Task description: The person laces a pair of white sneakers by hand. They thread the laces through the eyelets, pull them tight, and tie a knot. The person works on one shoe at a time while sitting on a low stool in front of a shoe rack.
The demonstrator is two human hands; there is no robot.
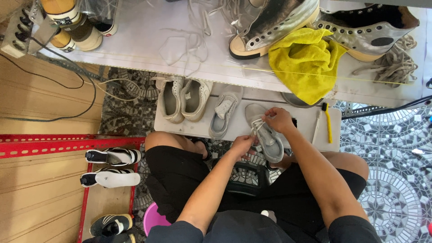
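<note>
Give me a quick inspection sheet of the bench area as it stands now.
Surface: low white shelf under a white table.
Job's things: grey shoe, its white lace pulled.
Clutter: yellow cloth, silver high-tops, yellow brush, loose laces.
Hands: left hand and right hand both grip the lace.
Cables: black cable from a power strip.
Surroundings: mosaic floor, red rack with striped shoes.

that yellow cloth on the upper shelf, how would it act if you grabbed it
The yellow cloth would likely go floppy, since it lies crumpled and droops over the white shelf edge. It looks light. Its fuzzy surface probably grips rather than slips, and pulling it may nudge the silver shoe it touches.
</note>
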